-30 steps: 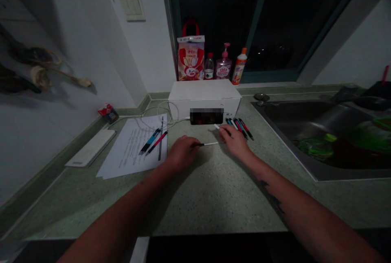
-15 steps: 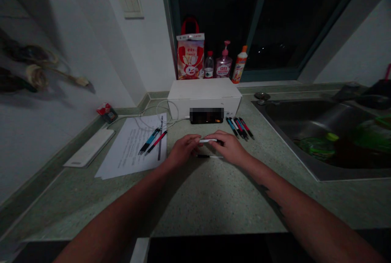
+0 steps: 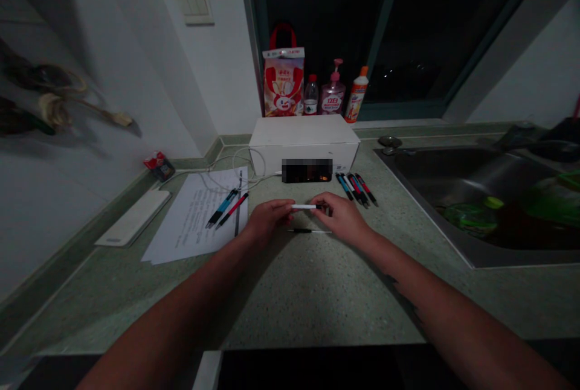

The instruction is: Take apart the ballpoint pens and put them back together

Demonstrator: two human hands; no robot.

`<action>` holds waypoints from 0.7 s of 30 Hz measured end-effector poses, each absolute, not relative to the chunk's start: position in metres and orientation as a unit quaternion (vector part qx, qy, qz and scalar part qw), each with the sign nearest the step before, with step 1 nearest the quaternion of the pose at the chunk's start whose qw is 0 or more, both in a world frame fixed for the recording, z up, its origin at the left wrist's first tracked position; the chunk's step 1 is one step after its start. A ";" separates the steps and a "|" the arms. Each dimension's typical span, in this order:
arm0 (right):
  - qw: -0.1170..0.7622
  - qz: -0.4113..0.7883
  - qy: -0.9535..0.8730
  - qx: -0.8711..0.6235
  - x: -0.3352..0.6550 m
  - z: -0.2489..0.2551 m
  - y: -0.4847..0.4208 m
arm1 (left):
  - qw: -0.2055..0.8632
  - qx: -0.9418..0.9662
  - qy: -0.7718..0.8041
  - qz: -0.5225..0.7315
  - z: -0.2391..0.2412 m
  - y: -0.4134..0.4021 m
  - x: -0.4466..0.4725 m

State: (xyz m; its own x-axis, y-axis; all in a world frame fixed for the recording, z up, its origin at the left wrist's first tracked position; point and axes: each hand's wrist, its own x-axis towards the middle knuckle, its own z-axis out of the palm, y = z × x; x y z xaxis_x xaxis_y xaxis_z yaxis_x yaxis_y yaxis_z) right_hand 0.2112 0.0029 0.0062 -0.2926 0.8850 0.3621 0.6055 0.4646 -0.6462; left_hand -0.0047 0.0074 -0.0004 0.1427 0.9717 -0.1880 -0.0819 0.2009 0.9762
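White pen barrel (image 3: 303, 206) roughly level; left hand (image 3: 269, 219) pinching one end, right hand (image 3: 342, 217) pinching the black end. Black pen part (image 3: 301, 230) with pale rod (image 3: 321, 232) lies near, on bench (image 3: 317, 299).

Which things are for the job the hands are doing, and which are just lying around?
Seem part of the job:
white pen piece, held by the left hand and right hand
thin black-and-white stick on the counter, near them
maybe the row of pens

Probably just lying around:
phone
white box
pump bottle
papers
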 end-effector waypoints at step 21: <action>0.404 0.257 -0.680 -0.555 0.219 -0.006 0.020 | 0.216 0.778 0.507 0.303 -0.003 0.009 -0.008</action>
